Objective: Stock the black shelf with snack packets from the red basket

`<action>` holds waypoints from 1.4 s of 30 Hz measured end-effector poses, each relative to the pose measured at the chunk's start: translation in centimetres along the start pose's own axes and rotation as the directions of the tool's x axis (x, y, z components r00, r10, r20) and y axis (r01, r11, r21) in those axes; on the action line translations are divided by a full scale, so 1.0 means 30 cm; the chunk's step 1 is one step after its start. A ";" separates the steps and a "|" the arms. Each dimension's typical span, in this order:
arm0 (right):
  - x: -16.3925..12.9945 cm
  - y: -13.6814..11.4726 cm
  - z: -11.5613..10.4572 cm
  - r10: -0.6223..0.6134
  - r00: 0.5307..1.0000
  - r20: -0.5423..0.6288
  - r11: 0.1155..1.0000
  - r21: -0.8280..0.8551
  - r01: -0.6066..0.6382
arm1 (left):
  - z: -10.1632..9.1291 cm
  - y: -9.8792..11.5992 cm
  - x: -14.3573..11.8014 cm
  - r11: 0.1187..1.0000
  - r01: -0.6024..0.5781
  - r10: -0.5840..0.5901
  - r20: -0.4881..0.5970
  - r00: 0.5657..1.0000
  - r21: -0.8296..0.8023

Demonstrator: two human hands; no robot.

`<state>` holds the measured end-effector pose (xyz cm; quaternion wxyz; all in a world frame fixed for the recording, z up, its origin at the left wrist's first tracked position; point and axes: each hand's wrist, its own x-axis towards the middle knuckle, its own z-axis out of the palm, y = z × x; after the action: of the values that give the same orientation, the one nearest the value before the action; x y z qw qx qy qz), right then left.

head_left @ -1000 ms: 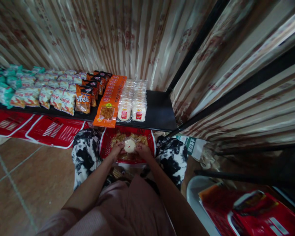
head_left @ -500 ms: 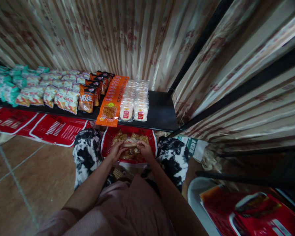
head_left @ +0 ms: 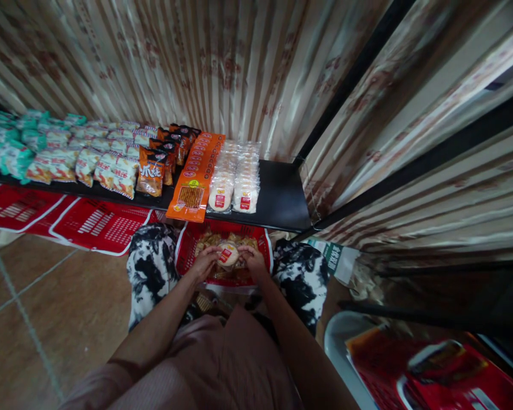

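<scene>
Both the left hand (head_left: 204,263) and right hand (head_left: 253,262) grasp one round cake packet (head_left: 228,254) above the half-full red basket (head_left: 188,250), two rows already shelved beyond.

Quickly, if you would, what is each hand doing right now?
Left hand: closed on the round snack packet, over the red basket.
Right hand: closed on the same packet's other side.

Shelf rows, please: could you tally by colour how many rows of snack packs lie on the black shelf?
Clear packs of round white cakes: 2 rows
Long orange packs: 1 row
Dark orange bags: 1 row
Teal and pale bags further left: too blurred to count
Total countable: 4 rows on the black shelf
</scene>
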<state>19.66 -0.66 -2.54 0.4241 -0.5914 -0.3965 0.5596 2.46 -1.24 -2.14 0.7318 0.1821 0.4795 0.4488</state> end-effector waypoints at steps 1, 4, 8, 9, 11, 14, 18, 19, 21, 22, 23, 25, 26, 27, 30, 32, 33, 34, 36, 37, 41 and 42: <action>-0.002 -0.004 0.001 0.014 1.000 -0.007 1.000 0.024 -0.013 | -0.002 -0.002 0.002 1.000 -0.002 0.002 0.006 1.000 -0.004; -0.012 -0.020 0.008 0.058 0.998 -0.036 0.986 0.157 -0.051 | -0.005 -0.006 0.006 1.000 -0.007 0.007 0.008 1.000 -0.006; -0.030 -0.035 0.019 0.076 0.996 -0.039 0.946 0.319 -0.059 | 0.005 0.000 -0.003 0.999 -0.015 0.015 0.009 1.000 -0.036; -0.033 -0.035 0.022 0.073 0.996 -0.043 0.939 0.340 -0.054 | 0.010 0.003 -0.007 0.999 -0.020 0.021 0.014 1.000 -0.045; -0.037 -0.028 0.027 0.073 0.996 -0.043 0.936 0.349 -0.054 | 0.020 0.012 -0.013 0.998 -0.039 0.040 0.019 0.999 -0.051; -0.034 -0.007 0.036 0.129 0.991 -0.036 0.958 0.265 -0.115 | 0.034 0.022 -0.015 0.996 -0.087 0.087 -0.021 0.996 -0.032; -0.021 0.017 0.042 0.125 0.989 -0.082 0.979 0.170 -0.110 | 0.049 0.031 -0.006 0.991 -0.135 0.134 -0.083 0.987 0.000; -0.018 0.019 0.041 0.114 0.990 -0.085 0.982 0.160 -0.099 | 0.051 0.033 -0.004 0.990 -0.140 0.140 -0.092 0.986 0.013; -0.014 0.018 0.040 0.086 0.994 -0.073 0.984 0.160 -0.073 | 0.056 0.038 -0.003 0.988 -0.145 0.150 -0.109 0.983 0.052; -0.014 0.016 0.040 0.073 0.995 -0.062 0.985 0.163 -0.062 | 0.058 0.040 -0.004 0.986 -0.148 0.157 -0.121 0.980 0.078; -0.015 0.012 0.040 0.060 0.997 -0.053 0.985 0.162 -0.051 | 0.060 0.042 -0.005 0.982 -0.151 0.166 -0.133 0.977 0.111; -0.019 0.005 0.045 0.033 0.998 -0.050 0.989 0.145 -0.026 | 0.065 0.045 -0.008 0.968 -0.163 0.192 -0.148 0.970 0.188; -0.022 0.001 0.048 0.016 0.998 -0.059 0.991 0.131 -0.008 | 0.067 0.047 -0.009 0.957 -0.172 0.211 -0.152 0.966 0.234; -0.025 -0.003 0.052 -0.004 0.997 -0.073 0.993 0.119 0.013 | 0.070 0.049 -0.010 0.941 -0.183 0.234 -0.155 0.960 0.284; -0.027 -0.013 0.062 -0.059 0.990 -0.129 0.992 0.104 0.073 | 0.081 0.063 -0.015 0.864 -0.238 0.333 -0.151 0.931 0.443; -0.023 -0.021 0.061 -0.085 0.983 -0.162 0.989 0.110 0.104 | 0.090 0.081 -0.020 0.779 -0.274 0.424 -0.152 0.893 0.564; -0.020 -0.026 0.059 -0.099 0.981 -0.169 0.987 0.112 0.119 | 0.096 0.092 -0.024 0.732 -0.284 0.463 -0.146 0.874 0.619; -0.015 -0.032 0.055 -0.116 0.978 -0.171 0.985 0.109 0.136 | 0.102 0.103 -0.027 0.685 -0.289 0.494 -0.135 0.859 0.668; -0.004 -0.045 0.047 -0.152 0.973 -0.172 0.981 0.096 0.170 | 0.115 0.126 -0.034 0.609 -0.288 0.527 -0.106 0.843 0.739; 0.001 -0.053 0.044 -0.164 0.970 -0.181 0.979 0.087 0.182 | 0.121 0.137 -0.037 0.582 -0.288 0.537 -0.093 0.839 0.761; 0.015 -0.101 0.041 -0.196 0.953 -0.231 0.975 0.056 0.214 | 0.147 0.164 -0.039 0.531 -0.309 0.569 -0.062 0.820 0.789; 0.016 -0.116 0.044 -0.208 0.952 -0.227 0.973 0.054 0.225 | 0.153 0.168 -0.038 0.530 -0.329 0.578 -0.049 0.815 0.781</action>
<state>18.39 1.00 0.58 0.5471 -0.5853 -0.3872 0.4562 3.85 1.25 4.17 0.3646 0.5121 0.6597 0.4119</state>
